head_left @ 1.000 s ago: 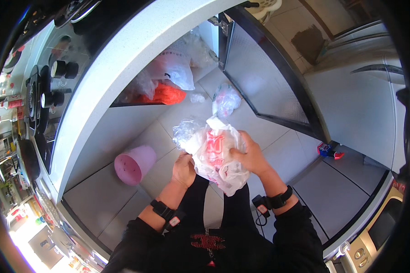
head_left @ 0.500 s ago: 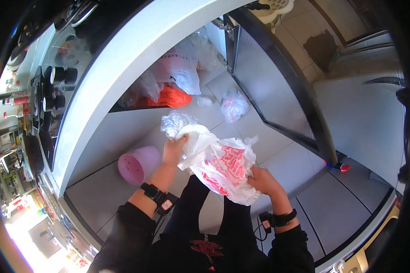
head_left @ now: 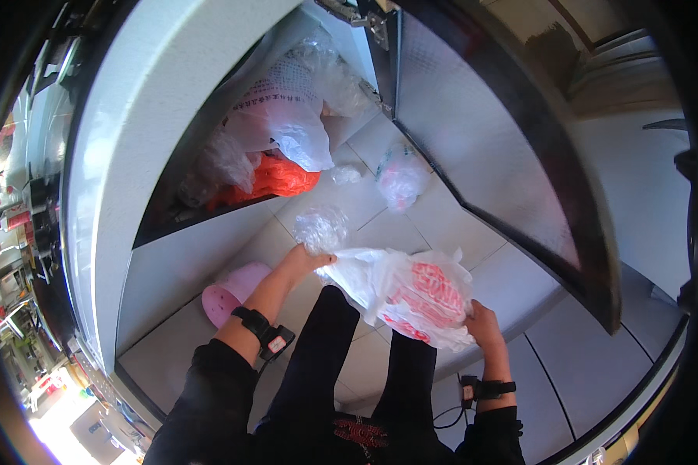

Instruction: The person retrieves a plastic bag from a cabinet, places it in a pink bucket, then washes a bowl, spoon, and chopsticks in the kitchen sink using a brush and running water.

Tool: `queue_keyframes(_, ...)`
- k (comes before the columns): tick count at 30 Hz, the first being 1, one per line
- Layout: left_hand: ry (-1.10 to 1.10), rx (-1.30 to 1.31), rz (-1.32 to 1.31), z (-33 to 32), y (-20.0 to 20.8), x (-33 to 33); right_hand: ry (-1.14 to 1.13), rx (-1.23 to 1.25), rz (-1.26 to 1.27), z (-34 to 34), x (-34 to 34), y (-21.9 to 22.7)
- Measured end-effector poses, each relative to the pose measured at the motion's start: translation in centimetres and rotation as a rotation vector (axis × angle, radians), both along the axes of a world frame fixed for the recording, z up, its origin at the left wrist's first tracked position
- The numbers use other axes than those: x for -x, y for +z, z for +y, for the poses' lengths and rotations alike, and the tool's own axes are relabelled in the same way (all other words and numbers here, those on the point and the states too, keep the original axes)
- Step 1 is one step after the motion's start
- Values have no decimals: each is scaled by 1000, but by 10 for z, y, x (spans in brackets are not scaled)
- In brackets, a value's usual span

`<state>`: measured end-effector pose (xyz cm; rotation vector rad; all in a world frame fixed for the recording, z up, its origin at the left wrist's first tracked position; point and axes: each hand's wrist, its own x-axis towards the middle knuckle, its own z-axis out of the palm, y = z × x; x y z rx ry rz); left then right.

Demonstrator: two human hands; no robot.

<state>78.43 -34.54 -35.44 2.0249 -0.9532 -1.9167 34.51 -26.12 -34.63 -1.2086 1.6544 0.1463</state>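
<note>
A white plastic bag with red print (head_left: 430,294) is stretched between my two hands, above my knees. My left hand (head_left: 309,262) grips its gathered, twisted end. At the other end, the fingers of my right hand (head_left: 485,324) are closed on the edge of the bag. A crumpled clear plastic bag (head_left: 322,229) bulges out just beyond my left fingers; whether that hand also holds it, I cannot tell for certain.
An open cupboard on the left holds white and clear bags (head_left: 275,116) and an orange bag (head_left: 283,177). On the tiled floor lie a tied clear bag (head_left: 402,182) and a small clear scrap (head_left: 347,174). A pink bin (head_left: 236,291) lies left; the cupboard door (head_left: 481,139) stands open right.
Both hands have moved right, my right hand farther, so the white bag is pulled out longer. The clear crumpled bag has shifted right along with my left hand. The view has come closer to the cupboard.
</note>
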Motion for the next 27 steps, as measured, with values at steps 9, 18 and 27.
queue_keyframes(9, 289, 166, -550, -32, -64, -54, -36, 36, 449, 36, 49, -100)
queue_keyframes(18, 169, 274, -1010, -134, -94, -91, 302, 286, 417, -41, -28, -164)
queue_keyframes(27, -1018, 179, -1048, -165, -147, -72, -60, 529, 13, -139, -118, -258)
